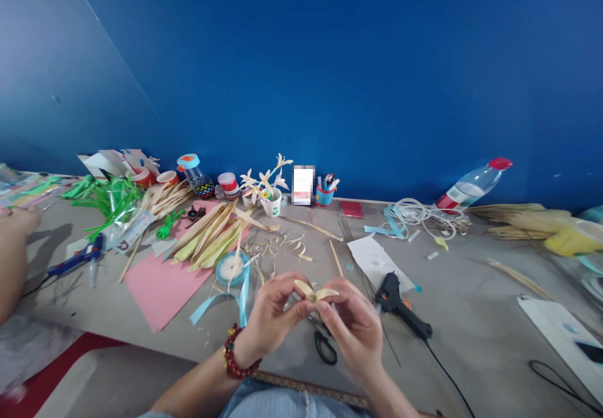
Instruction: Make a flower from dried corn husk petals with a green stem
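Note:
A small pale husk flower [315,294] with curved cream petals and a greenish centre is held between both hands, above the table. My left hand [277,308], with a red bead bracelet [237,353] at the wrist, pinches its left side. On the other side, the thumb and fingers of my right hand [354,320] are closed on the flower. Black-handled scissors [325,347] lie beneath the hands, partly hidden by them. To the right rests a black glue gun [400,305]. A roll of light blue ribbon [233,268] lies to the left.
Dried husks [207,236] lie over pink paper [164,289]. Farther back stand a white cup [272,204] of husk flowers, a phone [304,185] and a pen holder [325,195]. A bottle [473,185] leans at right. Another person's arm [13,254] reaches in at left.

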